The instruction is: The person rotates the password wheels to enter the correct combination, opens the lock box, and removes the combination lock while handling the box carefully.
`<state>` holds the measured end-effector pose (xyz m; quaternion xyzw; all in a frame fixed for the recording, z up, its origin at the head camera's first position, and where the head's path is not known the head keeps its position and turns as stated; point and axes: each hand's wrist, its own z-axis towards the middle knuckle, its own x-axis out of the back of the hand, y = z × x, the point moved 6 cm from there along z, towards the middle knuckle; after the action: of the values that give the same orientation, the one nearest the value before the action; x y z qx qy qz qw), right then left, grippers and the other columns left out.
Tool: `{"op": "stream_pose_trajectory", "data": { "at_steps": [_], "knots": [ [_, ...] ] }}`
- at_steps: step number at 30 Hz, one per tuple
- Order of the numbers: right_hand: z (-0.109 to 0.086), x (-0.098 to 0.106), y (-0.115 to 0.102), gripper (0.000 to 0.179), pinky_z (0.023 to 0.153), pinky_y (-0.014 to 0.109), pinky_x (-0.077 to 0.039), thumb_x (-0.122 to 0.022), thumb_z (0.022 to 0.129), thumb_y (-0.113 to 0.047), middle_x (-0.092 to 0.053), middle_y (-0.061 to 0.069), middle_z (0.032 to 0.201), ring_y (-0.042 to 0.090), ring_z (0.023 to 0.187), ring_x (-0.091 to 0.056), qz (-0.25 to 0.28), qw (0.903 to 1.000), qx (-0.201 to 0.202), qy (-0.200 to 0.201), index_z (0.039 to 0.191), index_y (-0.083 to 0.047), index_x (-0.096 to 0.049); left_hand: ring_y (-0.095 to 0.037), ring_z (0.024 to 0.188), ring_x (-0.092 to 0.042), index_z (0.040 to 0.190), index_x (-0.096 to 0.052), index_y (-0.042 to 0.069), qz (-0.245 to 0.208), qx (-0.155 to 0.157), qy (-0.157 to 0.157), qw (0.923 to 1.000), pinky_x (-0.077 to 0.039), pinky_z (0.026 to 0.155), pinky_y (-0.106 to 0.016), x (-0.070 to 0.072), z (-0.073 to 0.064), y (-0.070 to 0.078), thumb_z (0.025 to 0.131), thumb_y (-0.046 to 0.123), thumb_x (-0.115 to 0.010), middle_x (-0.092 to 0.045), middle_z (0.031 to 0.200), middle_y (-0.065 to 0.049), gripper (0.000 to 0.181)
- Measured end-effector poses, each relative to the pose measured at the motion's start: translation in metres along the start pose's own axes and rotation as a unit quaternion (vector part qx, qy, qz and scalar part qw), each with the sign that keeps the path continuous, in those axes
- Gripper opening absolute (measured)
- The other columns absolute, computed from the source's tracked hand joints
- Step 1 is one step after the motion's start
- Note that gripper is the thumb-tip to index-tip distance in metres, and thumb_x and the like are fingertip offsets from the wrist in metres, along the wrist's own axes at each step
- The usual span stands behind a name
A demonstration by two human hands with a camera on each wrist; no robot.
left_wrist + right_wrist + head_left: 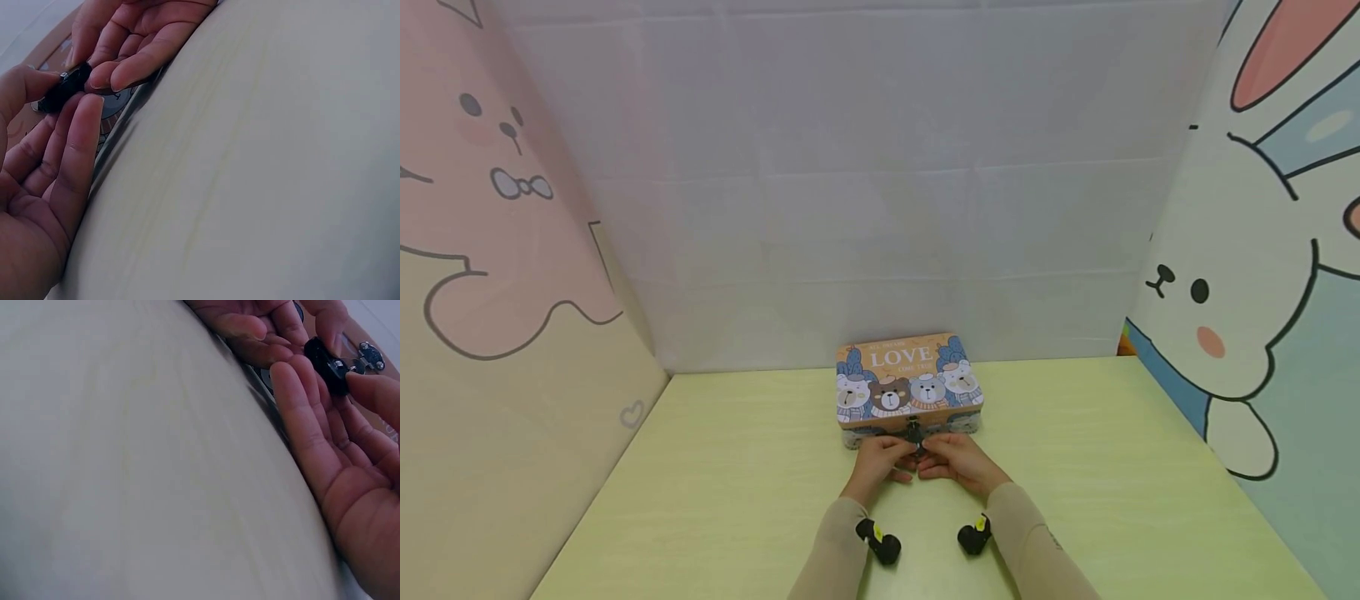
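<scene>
A lidded box [910,379] printed with bears and the word LOVE stands with its lid down. At its front a metal clasp [370,357] carries a small black padlock [326,365], its shackle partly hidden by fingers. My left hand [878,463] pinches one end of the padlock between thumb and fingers. From the other side my right hand [962,461] pinches the opposite end. Both hands stay low, just in front of the box, fingertips close together. In the left wrist view the padlock [64,87] lies across the fingertips.
The pale yellow-green table [737,483] extends around the box. Behind it rises a white cloth backdrop [880,183]. Cartoon-printed panels flank the table, a pink figure [490,225] on the left and a white rabbit [1247,317] on the right.
</scene>
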<state>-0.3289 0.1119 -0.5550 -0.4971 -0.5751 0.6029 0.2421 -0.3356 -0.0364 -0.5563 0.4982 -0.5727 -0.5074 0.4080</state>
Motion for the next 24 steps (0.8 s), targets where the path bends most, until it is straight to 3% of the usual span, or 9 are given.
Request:
{"op": "stream_pose_trajectory", "data": {
  "at_steps": [5, 13, 24],
  "knots": [
    [-0.0008, -0.0008, 0.0003, 0.022, 0.077, 0.032, -0.061, -0.047, 0.104, -0.005, -0.068, 0.009, 0.084, 0.016, 0.078, -0.069, 0.004, 1.0, -0.001, -0.004, 0.103, 0.005, -0.066, -0.013, 0.065, -0.068, 0.095, -0.072, -0.008, -0.014, 0.006, -0.002, 0.9999, -0.06, 0.055, -0.027, 0.0012, 0.0003, -0.0017, 0.09, 0.007, -0.069, -0.071, 0.074, -0.008, 0.017],
    [-0.001, -0.0007, -0.0003, 0.021, 0.077, 0.033, -0.061, -0.046, 0.104, -0.005, -0.068, 0.009, 0.085, 0.016, 0.078, -0.069, 0.002, 1.0, -0.001, 0.003, 0.103, 0.003, -0.065, -0.013, 0.066, -0.067, 0.095, -0.069, -0.01, -0.045, -0.013, -0.004, 0.9989, -0.06, 0.055, -0.027, 0.0027, -0.0028, 0.0019, 0.088, 0.003, -0.064, -0.068, 0.073, -0.006, 0.015],
    [-0.0001, 0.0, -0.0006, 0.02, 0.077, 0.033, -0.061, -0.048, 0.103, -0.006, -0.068, 0.01, 0.085, 0.016, 0.076, -0.07, 0.008, 0.9999, -0.005, 0.013, 0.104, 0.005, -0.065, -0.014, 0.066, -0.067, 0.098, -0.067, -0.01, -0.048, -0.02, 0.001, 0.9986, -0.061, 0.057, -0.03, 0.0042, -0.0035, 0.0019, 0.086, 0.0, -0.067, -0.068, 0.074, -0.007, 0.016]
  ]
}}
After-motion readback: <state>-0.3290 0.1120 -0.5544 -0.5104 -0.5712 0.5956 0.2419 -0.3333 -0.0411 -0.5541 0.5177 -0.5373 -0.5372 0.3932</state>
